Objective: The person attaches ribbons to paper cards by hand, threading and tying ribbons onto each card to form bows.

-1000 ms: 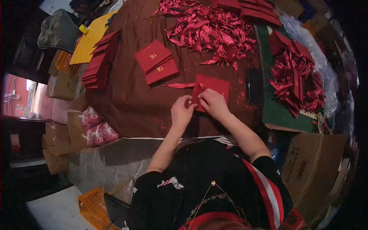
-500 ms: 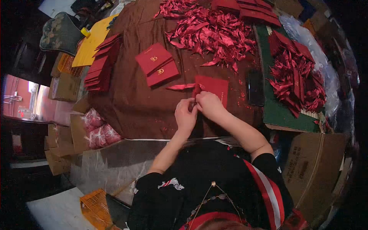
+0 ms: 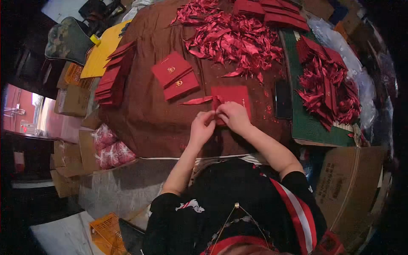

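Red ribbon pinched by fingers of left hand and right hand, over red card

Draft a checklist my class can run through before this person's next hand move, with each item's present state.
1. Left hand and right hand at the red card: ok.
2. Free end of the red ribbon lying left of the card: ok.
3. Grip on the ribbon: cannot tell; the hands hide it.
4. Black flat object apart from the card: ok.
5. Brown cloth free of red scraps: not ok; some lie right of the card.
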The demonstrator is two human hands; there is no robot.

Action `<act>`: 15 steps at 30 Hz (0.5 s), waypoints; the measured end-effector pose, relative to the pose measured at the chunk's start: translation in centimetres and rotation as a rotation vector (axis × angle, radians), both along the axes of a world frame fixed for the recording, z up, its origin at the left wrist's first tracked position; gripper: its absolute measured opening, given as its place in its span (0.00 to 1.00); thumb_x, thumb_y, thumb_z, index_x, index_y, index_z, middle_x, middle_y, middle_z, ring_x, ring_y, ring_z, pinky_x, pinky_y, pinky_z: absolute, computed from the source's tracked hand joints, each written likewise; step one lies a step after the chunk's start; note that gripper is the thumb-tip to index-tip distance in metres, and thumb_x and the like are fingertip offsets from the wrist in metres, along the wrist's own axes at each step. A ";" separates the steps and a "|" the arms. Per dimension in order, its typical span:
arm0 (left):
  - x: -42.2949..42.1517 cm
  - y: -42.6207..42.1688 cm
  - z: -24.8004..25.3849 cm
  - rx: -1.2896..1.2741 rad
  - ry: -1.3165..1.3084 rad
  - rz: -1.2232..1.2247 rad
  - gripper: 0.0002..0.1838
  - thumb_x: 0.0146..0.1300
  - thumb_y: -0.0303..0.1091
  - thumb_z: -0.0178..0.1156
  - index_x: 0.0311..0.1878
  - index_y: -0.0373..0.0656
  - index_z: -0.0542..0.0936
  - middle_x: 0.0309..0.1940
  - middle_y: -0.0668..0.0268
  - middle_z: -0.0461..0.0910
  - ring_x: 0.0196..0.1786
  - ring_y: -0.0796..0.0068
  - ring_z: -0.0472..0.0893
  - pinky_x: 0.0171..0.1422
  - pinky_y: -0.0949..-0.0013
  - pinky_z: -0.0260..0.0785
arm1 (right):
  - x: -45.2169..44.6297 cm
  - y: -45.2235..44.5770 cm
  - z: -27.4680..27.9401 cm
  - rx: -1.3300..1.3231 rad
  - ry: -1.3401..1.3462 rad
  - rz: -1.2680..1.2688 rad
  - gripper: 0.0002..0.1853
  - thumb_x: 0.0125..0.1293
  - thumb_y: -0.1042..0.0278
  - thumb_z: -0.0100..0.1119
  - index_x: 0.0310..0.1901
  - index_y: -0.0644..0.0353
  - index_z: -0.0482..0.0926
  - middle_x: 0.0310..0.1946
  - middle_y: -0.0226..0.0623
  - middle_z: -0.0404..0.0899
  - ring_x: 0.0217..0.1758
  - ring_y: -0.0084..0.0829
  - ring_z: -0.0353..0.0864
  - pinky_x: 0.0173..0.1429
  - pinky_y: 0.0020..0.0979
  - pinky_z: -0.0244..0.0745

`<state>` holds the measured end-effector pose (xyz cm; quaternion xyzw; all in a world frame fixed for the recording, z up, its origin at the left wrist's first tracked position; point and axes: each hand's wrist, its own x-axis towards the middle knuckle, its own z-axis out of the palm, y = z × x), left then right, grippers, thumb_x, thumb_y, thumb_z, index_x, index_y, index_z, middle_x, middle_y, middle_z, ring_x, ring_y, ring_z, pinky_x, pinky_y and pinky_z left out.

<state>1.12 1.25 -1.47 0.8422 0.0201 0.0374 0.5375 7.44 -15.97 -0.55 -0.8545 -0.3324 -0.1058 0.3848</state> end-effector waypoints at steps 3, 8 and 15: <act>0.2 0.8 1.0 0.089 -0.024 -0.040 0.16 0.56 0.25 0.65 0.50 0.43 0.86 0.39 0.60 0.76 0.45 0.60 0.78 0.50 0.64 0.74 | 0.3 -0.6 0.8 -0.139 -0.015 0.018 0.08 0.56 0.67 0.68 0.37 0.54 0.81 0.32 0.37 0.81 0.41 0.44 0.81 0.47 0.45 0.73; 2.2 0.9 0.7 0.435 -0.178 -0.036 0.12 0.52 0.31 0.72 0.41 0.44 0.87 0.40 0.60 0.77 0.50 0.53 0.76 0.57 0.54 0.71 | 1.1 -1.0 -1.5 0.007 0.066 0.001 0.13 0.54 0.65 0.73 0.39 0.52 0.80 0.30 0.32 0.81 0.41 0.42 0.80 0.51 0.43 0.70; 2.6 1.0 1.5 0.552 -0.256 -0.110 0.06 0.57 0.26 0.65 0.39 0.41 0.81 0.42 0.59 0.77 0.50 0.51 0.79 0.49 0.53 0.75 | 2.2 -3.0 -0.7 -0.004 0.007 0.052 0.32 0.42 0.68 0.81 0.50 0.57 0.74 0.50 0.41 0.73 0.58 0.45 0.70 0.56 0.41 0.74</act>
